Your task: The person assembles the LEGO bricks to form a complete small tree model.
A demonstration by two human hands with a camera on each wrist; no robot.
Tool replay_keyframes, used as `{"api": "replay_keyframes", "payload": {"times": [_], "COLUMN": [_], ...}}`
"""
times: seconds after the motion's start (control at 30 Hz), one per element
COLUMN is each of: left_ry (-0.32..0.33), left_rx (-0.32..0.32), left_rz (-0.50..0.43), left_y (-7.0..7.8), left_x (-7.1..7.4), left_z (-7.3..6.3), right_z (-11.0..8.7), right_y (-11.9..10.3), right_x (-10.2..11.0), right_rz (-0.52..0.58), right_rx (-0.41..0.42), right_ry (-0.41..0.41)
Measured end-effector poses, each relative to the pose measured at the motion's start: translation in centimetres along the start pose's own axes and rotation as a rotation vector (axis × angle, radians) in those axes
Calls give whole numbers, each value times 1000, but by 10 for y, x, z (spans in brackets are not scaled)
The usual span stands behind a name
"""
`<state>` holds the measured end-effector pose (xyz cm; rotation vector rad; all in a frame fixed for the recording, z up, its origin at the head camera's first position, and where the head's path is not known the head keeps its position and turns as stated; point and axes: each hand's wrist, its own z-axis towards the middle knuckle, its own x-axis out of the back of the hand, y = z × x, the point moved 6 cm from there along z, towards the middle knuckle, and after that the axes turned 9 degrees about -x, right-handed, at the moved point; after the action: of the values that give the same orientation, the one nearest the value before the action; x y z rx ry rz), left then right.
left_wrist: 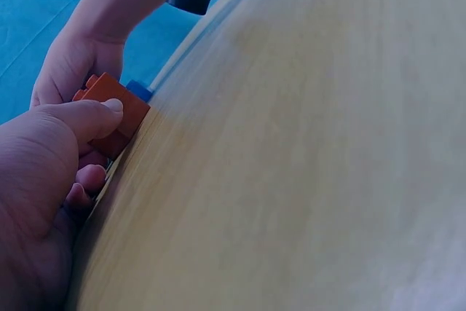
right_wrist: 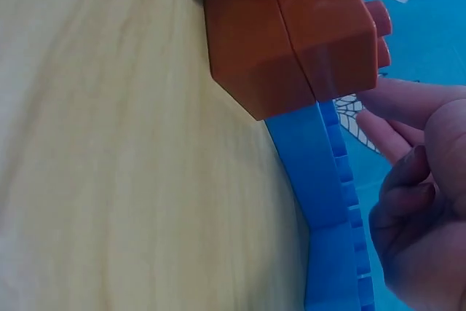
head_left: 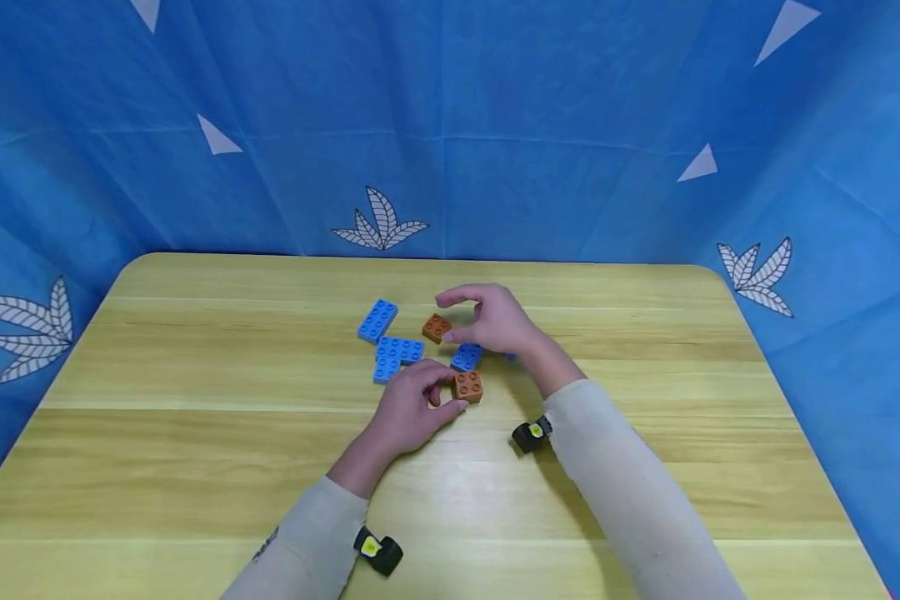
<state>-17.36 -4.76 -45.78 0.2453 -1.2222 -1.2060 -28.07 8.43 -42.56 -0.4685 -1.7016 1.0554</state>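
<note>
My left hand (head_left: 408,408) pinches a two-brick stack of brown toy bricks (head_left: 467,387) between thumb and fingers, low at the table. A seam runs between the stacked bricks (right_wrist: 291,41) in the right wrist view. Beyond it, my right hand (head_left: 495,321) reaches in with thumb and index finger spread apart. The thumb tip is by another brown toy brick (head_left: 436,327); whether they touch I cannot tell. Under the right hand lies a blue toy brick (head_left: 466,357), partly covered. In the left wrist view the left thumb presses the brown stack (left_wrist: 131,111).
Blue toy bricks (head_left: 401,349) lie left of the brown ones, with a separate long blue brick (head_left: 378,320) behind. A bit of blue (head_left: 510,356) shows below the right wrist. The wooden table (head_left: 195,433) ends at a blue patterned curtain (head_left: 532,200).
</note>
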Motion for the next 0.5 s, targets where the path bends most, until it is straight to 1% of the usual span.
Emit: {"api": "replay_keyframes", "payload": {"times": [0.2,0.5], "left_ry": [5,1], "left_rx": [-3,17], "left_rz": [11,13], "left_y": [0,-2], "left_x": [1,-1], "left_z": [1,0], "right_z": [6,14], "right_y": [-2,6], "right_x": [-2,-8], "right_rz": [-26,-101], "right_rx": [-30,-75], "right_ry": [-56,-85]}}
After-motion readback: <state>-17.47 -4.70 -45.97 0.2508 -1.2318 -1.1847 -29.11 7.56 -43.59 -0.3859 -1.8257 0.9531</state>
